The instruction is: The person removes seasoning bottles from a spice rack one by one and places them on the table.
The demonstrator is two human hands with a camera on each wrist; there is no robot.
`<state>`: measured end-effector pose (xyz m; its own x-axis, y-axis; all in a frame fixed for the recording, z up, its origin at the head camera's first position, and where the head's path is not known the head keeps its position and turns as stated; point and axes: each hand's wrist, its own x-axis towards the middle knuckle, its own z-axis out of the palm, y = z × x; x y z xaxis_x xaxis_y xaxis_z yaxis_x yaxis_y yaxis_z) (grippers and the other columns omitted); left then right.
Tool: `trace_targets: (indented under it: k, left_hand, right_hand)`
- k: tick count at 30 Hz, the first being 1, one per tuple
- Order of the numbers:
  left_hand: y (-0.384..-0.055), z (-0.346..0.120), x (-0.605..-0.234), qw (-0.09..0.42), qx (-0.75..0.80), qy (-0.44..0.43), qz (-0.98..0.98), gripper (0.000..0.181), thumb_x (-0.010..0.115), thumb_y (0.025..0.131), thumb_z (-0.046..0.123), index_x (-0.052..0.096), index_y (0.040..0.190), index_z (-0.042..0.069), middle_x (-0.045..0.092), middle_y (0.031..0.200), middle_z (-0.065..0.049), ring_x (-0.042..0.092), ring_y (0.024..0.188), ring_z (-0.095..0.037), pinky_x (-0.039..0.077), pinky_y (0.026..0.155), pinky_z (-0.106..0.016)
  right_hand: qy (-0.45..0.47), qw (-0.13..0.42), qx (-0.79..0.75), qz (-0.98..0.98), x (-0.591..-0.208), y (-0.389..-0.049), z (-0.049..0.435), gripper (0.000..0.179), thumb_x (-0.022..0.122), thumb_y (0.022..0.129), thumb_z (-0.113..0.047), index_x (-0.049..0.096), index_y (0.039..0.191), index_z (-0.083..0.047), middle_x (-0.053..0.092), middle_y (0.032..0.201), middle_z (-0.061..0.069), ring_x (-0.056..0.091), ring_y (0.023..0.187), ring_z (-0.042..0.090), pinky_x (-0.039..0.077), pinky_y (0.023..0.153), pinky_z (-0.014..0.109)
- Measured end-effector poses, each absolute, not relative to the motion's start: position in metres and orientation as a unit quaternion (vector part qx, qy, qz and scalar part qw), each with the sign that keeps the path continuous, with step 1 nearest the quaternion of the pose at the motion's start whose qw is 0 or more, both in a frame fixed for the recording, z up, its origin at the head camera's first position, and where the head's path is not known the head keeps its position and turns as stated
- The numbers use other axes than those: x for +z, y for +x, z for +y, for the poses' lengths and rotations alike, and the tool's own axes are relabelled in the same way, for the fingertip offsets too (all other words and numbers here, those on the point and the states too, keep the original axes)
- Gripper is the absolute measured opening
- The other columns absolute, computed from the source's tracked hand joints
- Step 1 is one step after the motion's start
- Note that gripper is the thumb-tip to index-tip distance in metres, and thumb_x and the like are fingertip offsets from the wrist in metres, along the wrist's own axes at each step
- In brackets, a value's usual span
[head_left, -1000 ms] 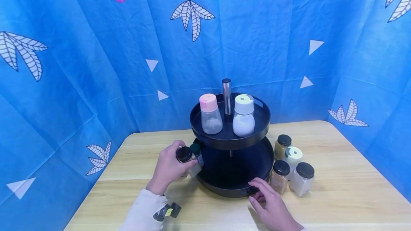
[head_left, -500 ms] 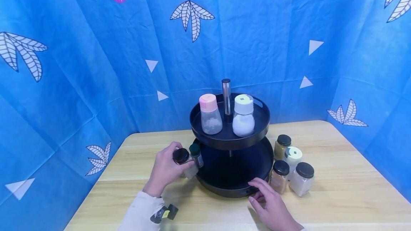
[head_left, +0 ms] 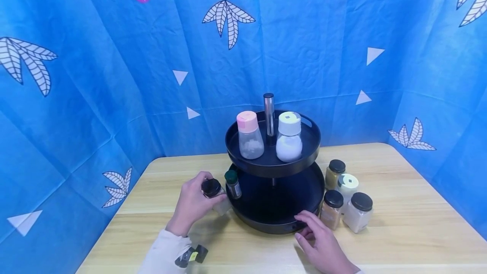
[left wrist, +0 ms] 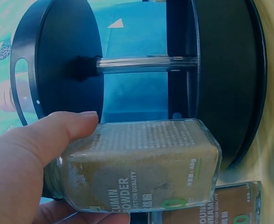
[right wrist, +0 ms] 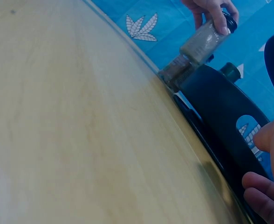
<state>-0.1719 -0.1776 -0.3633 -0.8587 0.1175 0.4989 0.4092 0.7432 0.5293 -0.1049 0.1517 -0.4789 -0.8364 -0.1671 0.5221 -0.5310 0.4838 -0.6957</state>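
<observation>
My left hand (head_left: 192, 202) grips a square glass jar of cumin powder (left wrist: 146, 168) near its black lid. The jar is tilted, just left of the lower tray (head_left: 262, 226) of a black two-tier stand. Inside that tray's left side is a small green-capped spice jar (head_left: 233, 185). In the left wrist view, a brown spice jar (left wrist: 235, 203) labelled cinnamon stands below the held one; in the head view it is hidden. My right hand (head_left: 321, 244) has loosely bent fingers, with fingertips right at the lower tray's front rim and nothing held.
A pink-capped shaker (head_left: 250, 136) and a white-capped shaker (head_left: 289, 138) stand on the upper tray (head_left: 272, 168). Right of the stand are several jars, among them an orange-brown one (head_left: 331, 212) and a black-lidded white one (head_left: 357, 215). A blue curtain (head_left: 312, 54) surrounds the wooden table (head_left: 403, 223).
My left hand has drawn the cumin jar left and slightly toward me, away from the green-capped jar, which now shows more fully. My right hand has stayed in place.
</observation>
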Motion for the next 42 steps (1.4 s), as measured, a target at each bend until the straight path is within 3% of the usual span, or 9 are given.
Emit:
trace_targets:
  k: [10,23,42]
  left_hand:
    - [-0.172,-0.179,-0.371,0.209,-0.32,-0.14,-0.913,0.055,0.094,0.059,0.018,0.061,0.103,0.009,0.068,0.095,-0.011,0.065,0.083,-0.023,0.056,0.069,-0.033]
    - [-0.175,-0.177,-0.386,0.185,-0.321,-0.138,-0.918,0.051,0.093,0.059,0.015,0.059,0.097,0.013,0.067,0.09,-0.006,0.063,0.082,-0.022,0.055,0.073,-0.037]
    - [-0.177,-0.177,-0.398,0.158,-0.314,-0.123,-0.928,0.052,0.093,0.062,0.018,0.059,0.1,0.011,0.067,0.1,-0.016,0.065,0.092,-0.03,0.055,0.08,-0.045]
  right_hand:
    - [0.21,0.198,0.466,-0.836,-0.48,-0.106,0.152,0.042,0.073,0.081,0.003,0.061,0.119,-0.009,0.055,0.128,0.011,0.058,0.076,0.0,0.054,0.063,0.021]
    - [0.215,0.208,0.474,-0.828,-0.48,-0.105,0.149,0.044,0.074,0.078,0.006,0.061,0.118,-0.008,0.055,0.127,0.013,0.058,0.075,0.001,0.054,0.063,0.022]
    - [0.217,0.215,0.464,-0.832,-0.481,-0.107,0.15,0.044,0.074,0.078,0.005,0.062,0.118,-0.008,0.056,0.127,0.01,0.059,0.076,0.0,0.054,0.065,0.022]
